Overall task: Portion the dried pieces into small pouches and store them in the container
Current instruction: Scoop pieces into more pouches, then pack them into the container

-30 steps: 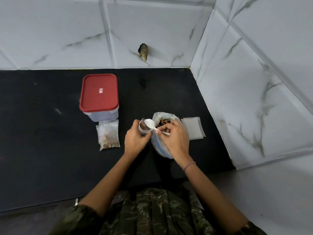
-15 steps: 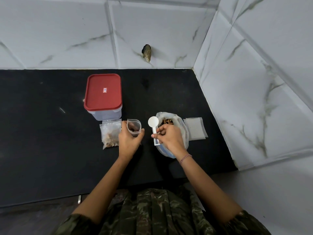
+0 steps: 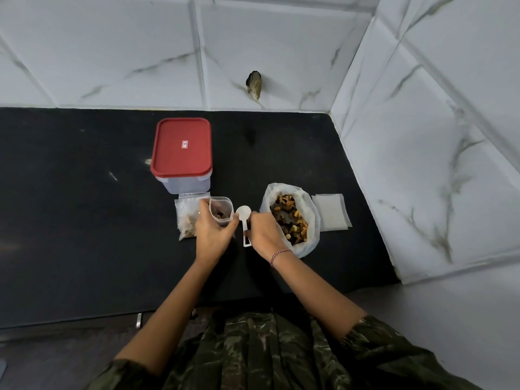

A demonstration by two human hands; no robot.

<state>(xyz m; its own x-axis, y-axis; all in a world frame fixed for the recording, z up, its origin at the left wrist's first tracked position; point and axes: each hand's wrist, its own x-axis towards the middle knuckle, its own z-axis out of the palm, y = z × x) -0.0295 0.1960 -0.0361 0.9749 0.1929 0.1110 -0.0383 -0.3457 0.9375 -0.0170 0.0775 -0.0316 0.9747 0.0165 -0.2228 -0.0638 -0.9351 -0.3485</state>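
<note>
My left hand (image 3: 211, 231) holds a small clear pouch (image 3: 221, 210) upright with its mouth open and a few dried pieces inside. Just right of it, my right hand (image 3: 263, 230) grips the handle of a white plastic spoon (image 3: 244, 218), whose empty bowl points away from me. A large clear bag of mixed dried pieces (image 3: 291, 220) stands open right of that hand. A filled pouch (image 3: 187, 218) lies flat left of my left hand, partly hidden by it. The clear container with a red lid (image 3: 181, 149) stands shut behind the pouches.
A stack of empty flat pouches (image 3: 331, 211) lies right of the big bag. Everything sits on a black countertop (image 3: 84, 220). White marble-look walls close it at the back and the right. The counter's front edge is near my body.
The spoon has left the pouch mouth and now lies low beside it with an empty bowl. My left hand moved the pouch leftward, and my right hand uncovered the big bag.
</note>
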